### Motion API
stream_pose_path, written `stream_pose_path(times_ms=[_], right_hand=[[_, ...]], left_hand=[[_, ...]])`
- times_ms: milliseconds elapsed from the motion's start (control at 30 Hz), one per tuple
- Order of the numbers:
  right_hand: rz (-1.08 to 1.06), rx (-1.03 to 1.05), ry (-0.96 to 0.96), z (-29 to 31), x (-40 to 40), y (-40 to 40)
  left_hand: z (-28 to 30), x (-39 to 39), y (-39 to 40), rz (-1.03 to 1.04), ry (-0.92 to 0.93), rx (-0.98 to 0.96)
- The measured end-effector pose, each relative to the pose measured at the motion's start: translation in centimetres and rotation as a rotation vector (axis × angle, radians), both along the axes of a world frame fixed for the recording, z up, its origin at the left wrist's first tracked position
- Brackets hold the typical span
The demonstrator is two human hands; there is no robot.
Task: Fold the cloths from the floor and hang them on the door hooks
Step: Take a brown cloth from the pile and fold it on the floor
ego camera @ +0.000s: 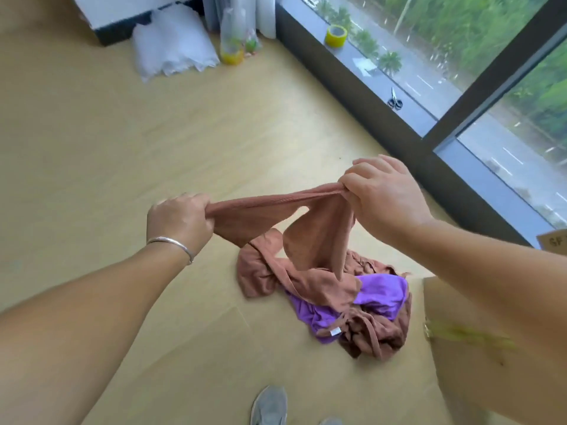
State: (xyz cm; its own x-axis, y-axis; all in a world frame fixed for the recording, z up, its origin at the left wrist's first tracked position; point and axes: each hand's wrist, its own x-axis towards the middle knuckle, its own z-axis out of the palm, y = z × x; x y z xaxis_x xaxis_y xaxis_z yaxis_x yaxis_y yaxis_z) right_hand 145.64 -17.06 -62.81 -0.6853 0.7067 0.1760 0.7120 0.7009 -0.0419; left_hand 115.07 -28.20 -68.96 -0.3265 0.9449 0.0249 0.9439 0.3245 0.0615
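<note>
Where window [478, 65] meets floor [92, 133], cloths [325, 289] heaped

A: any readable text?
B: only on the cardboard box [553, 240] at the right edge. looks like "SP", cut off by the frame.
A: white tag [335, 331] in the cloth pile?
B: too small to read.
</note>
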Motion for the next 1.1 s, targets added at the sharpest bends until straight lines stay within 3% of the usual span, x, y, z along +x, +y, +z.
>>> stream_pose_path(times_ms=[267,433,500,667,733,967,1100], right_hand=[[0.088,-0.092,-0.072,5.9,-17.0,-0.2],[0.112,-0.242,-0.138,3.7,-24.2,-4.8],[0.095,-0.304,-0.239,1.4,-24.9,-7.6],[0.125,-0.435,-0.517,-4.0,-23.3,-14.3],[0.173,-0.436,-0.55,-5.9,-22.2,-16.8],[0.324,-0.409,-0.576,-12.1,-18.8,-24.2],[0.383,-0.408,-0.562,-14.1,-18.5,-27.0]], left_hand=[[12.1,-14.5,-7.6,0.195,0.074,0.182],[15.1,-17.5,-17.2,0.06,0.125,0.297],[14.0,-16.1,-21.1,-0.087,0.087,0.283],[6.6,-8.0,-29.3,-0.273,-0.211,-0.043],[3.4,-4.7,-32.2,-0.229,-0.303,-0.122],[-3.7,-1.2,-39.8,0.203,-0.27,-0.556],[-5.5,-2.2,-42.2,0.34,-0.227,-0.611]])
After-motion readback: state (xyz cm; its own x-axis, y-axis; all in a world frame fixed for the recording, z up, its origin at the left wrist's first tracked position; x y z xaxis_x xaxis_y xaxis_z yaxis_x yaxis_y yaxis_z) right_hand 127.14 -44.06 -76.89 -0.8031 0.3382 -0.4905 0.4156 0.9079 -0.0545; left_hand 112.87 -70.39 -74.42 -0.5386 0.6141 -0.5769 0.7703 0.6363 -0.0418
